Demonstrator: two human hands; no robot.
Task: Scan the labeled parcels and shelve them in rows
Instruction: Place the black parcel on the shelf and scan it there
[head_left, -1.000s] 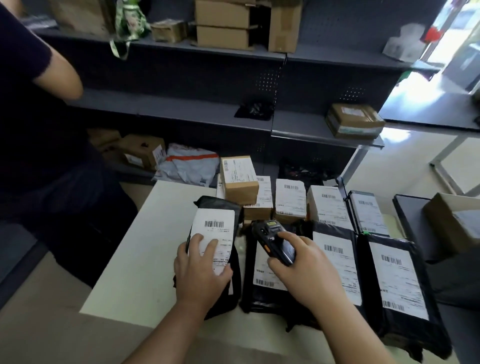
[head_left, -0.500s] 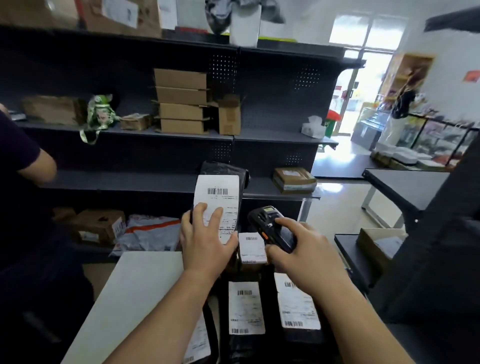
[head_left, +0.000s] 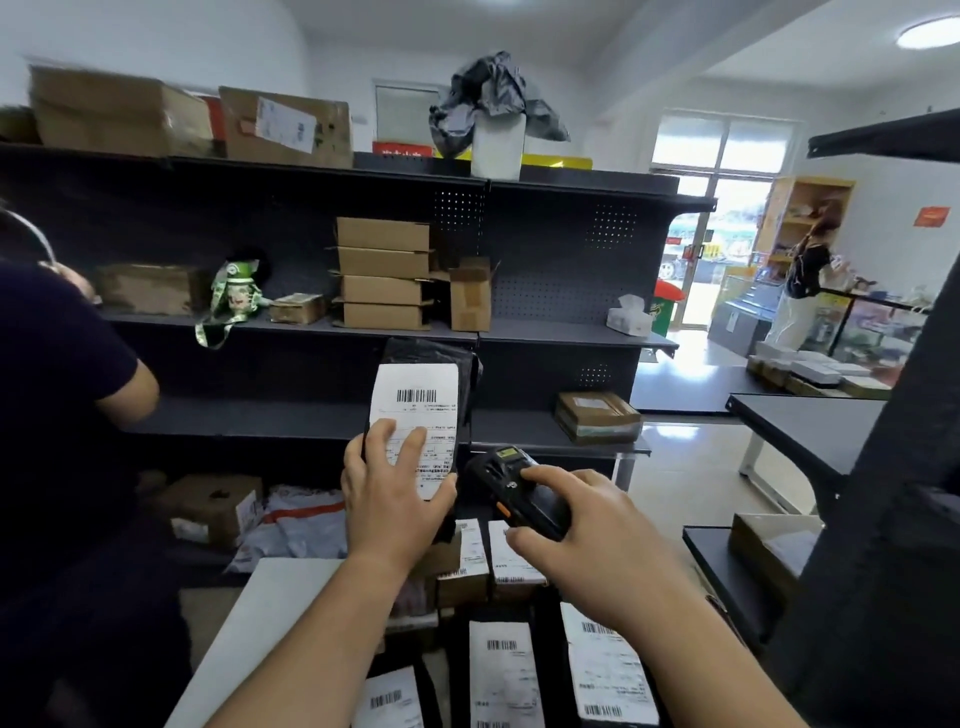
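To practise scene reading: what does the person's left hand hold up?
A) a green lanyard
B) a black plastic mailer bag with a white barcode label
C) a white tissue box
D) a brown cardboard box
B: the left hand grips the black plastic mailer bag with its white barcode label; the right hand holds the black handheld scanner.

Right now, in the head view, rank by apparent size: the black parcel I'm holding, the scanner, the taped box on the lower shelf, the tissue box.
1. black parcel
2. scanner and taped box look alike; the scanner is nearer and half hidden by the right hand, so no ranking.
3. tissue box
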